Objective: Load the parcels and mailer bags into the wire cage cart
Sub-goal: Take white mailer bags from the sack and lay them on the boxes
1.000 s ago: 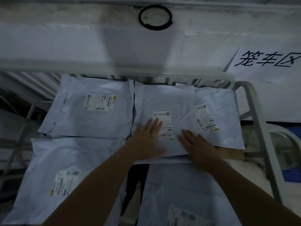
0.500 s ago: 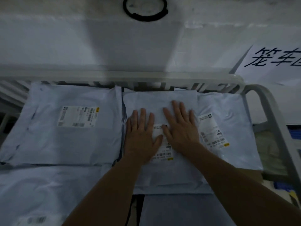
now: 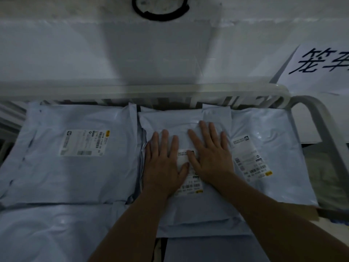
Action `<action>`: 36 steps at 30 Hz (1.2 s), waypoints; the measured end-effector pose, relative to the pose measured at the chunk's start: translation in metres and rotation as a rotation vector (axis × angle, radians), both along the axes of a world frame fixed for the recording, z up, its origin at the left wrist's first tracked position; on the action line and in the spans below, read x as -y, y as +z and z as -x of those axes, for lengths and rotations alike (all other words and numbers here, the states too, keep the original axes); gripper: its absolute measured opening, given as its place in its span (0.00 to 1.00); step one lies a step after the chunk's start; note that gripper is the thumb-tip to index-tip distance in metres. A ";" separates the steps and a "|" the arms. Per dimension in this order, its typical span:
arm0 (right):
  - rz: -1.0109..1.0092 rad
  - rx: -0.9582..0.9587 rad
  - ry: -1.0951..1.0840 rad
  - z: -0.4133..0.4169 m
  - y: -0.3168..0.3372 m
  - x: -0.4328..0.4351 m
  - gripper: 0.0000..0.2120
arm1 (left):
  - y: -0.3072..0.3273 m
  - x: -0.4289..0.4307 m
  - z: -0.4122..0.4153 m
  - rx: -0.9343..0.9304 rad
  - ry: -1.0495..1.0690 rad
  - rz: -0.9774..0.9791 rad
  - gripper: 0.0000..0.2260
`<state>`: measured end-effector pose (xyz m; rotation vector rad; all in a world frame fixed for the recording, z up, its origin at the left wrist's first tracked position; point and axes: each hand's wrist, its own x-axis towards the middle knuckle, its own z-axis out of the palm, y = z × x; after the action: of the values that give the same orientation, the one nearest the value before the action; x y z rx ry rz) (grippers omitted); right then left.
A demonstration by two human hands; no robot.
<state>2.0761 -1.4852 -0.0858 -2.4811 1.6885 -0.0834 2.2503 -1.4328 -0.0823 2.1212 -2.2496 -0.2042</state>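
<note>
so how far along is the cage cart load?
Done: the left bag, right bag and near-left bag lie flat in the wire cage cart. In hand: the left hand and right hand press flat on the middle bag, seating it on the layer. Left: unclear; no waiting parcels are in view, so I can't say how many remain.

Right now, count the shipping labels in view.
3. Left label on the left bag; middle label partly under left hand and right hand; right label on the rightmost bag. More may be hidden.
</note>
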 end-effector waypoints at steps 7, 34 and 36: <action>0.011 0.019 -0.007 0.000 0.001 -0.001 0.33 | 0.000 0.001 0.000 0.031 -0.003 0.002 0.37; 0.037 0.040 -0.005 0.001 -0.003 -0.003 0.33 | -0.006 0.001 0.000 0.107 -0.022 0.025 0.37; 0.032 0.037 -0.003 0.000 -0.003 -0.003 0.33 | -0.006 0.000 0.001 0.119 -0.017 0.030 0.37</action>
<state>2.0763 -1.4819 -0.0884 -2.4844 1.6891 -0.1565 2.2497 -1.4328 -0.0880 2.1550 -2.3185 -0.0453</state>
